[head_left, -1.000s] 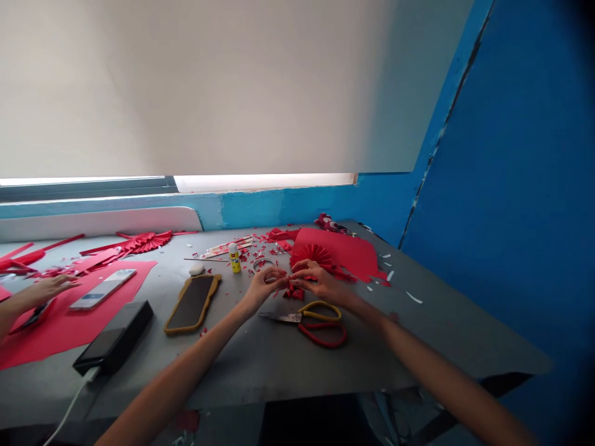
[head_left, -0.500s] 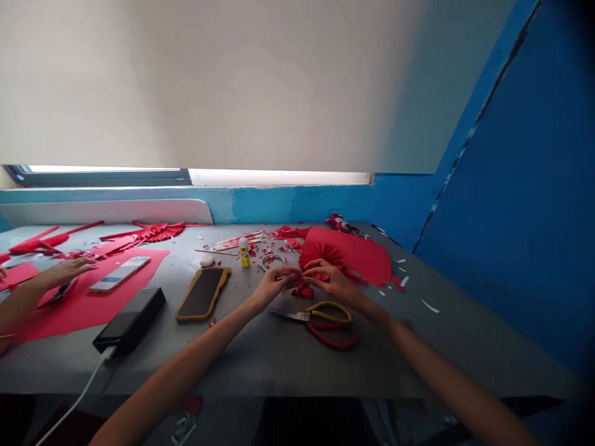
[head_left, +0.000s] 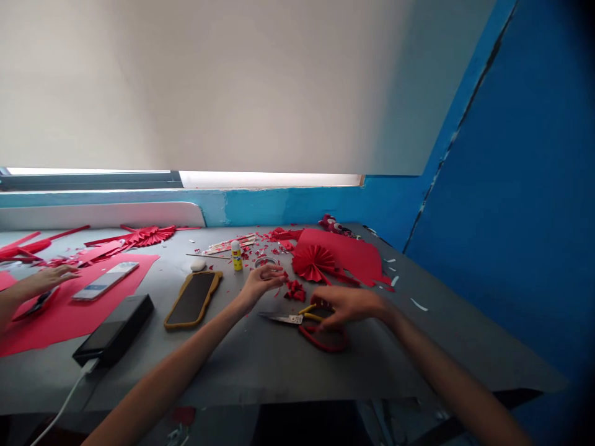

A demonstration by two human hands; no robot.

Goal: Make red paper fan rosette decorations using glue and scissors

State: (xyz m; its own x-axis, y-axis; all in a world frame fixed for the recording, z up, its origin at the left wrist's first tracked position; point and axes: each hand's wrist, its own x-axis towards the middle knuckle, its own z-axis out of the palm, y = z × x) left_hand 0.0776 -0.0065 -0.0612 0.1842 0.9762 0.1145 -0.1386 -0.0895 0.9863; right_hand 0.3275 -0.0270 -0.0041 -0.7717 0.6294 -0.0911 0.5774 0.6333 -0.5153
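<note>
My left hand hovers just above the grey table, its fingertips pinched on a small red paper piece. My right hand is down on the scissors, fingers curled over the yellow and red handles. The scissors lie flat, blade pointing left. Between my hands sits a small heap of folded red scraps. Behind it a red pleated paper rosette rests on a red paper sheet.
A glue stick, a tape ring and a phone in a yellow case lie left of my hands. A black power bank with a cable sits nearer. Another person's hand rests on red paper beside a phone.
My right hand has let go of the red piece and dropped toward me onto the scissors' handles. My left hand stays put, still pinching. The view shifted slightly.
</note>
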